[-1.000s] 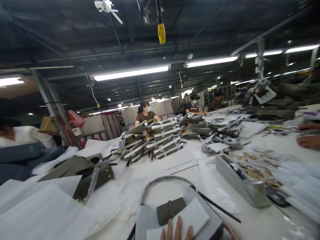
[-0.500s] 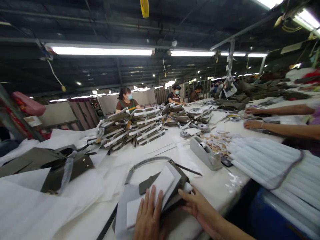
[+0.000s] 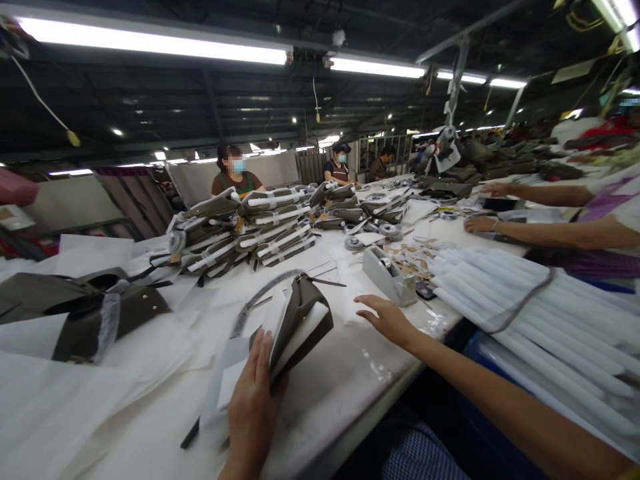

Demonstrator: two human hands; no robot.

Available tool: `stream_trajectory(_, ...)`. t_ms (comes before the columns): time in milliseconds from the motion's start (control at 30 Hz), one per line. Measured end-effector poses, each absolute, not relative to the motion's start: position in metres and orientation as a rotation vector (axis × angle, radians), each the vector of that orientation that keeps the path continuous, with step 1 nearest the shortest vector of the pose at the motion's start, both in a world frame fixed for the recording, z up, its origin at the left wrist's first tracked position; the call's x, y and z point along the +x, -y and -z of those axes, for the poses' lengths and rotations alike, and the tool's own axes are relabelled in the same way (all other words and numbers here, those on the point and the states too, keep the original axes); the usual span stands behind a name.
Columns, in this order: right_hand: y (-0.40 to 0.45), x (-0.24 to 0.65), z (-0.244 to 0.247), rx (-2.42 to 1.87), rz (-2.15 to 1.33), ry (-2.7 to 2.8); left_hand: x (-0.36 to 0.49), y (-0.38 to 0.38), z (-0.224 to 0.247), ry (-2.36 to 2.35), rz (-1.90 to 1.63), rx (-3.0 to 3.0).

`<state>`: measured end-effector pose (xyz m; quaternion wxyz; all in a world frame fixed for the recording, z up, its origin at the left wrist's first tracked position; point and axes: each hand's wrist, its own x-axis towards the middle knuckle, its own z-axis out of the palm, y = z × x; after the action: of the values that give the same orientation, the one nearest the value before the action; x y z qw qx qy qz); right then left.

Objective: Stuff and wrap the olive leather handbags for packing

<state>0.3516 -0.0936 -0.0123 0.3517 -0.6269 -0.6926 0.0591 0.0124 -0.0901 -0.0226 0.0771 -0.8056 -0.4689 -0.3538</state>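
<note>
An olive-brown bag point(image 3: 306, 313) with a wrapped handle stands tilted on the table, showing its folded side and white padding inside. My left hand point(image 3: 257, 393) grips the bag at its near left part, over white and grey sheets. My right hand point(image 3: 387, 317) is off the bag, fingers apart and holding nothing, just in front of the grey tape dispenser point(image 3: 387, 275). Brown and clear small tags point(image 3: 413, 257) lie beyond the dispenser.
Stacked olive bags point(image 3: 250, 227) rise at the back. Another olive bag point(image 3: 125, 317) and white sheets point(image 3: 65, 407) lie left. White padded rolls point(image 3: 495, 287) sit right. A person's hands point(image 3: 483, 225) rest on the table at the right; other people are behind the stacks.
The bag has been tipped up onto its edge by my left hand. My right hand has let go of it and moved toward the tape dispenser. The view has shifted.
</note>
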Motion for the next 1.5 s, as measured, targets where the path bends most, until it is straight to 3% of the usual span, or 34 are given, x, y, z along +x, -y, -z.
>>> stream_trajectory(433, 0.033, 0.399, 0.028, -1.981, -0.109, 1.804, 0.017, 0.088, 0.022, 1.523, 1.091, -2.381)
stream_trajectory(767, 0.054, 0.388, 0.007, -1.996, -0.068, 1.724, 0.016, 0.086, 0.023, 1.489, 1.112, -2.385)
stream_trajectory(1167, 0.076, 0.355, -0.005, -1.759, -0.263, 1.776, 0.017, 0.087, 0.020, 1.482, 1.106, -2.356)
stream_trajectory(1500, 0.072, 0.380, 0.051, -1.800, -0.065, 1.792, 0.016, 0.087, 0.021, 1.482, 1.065, -2.380)
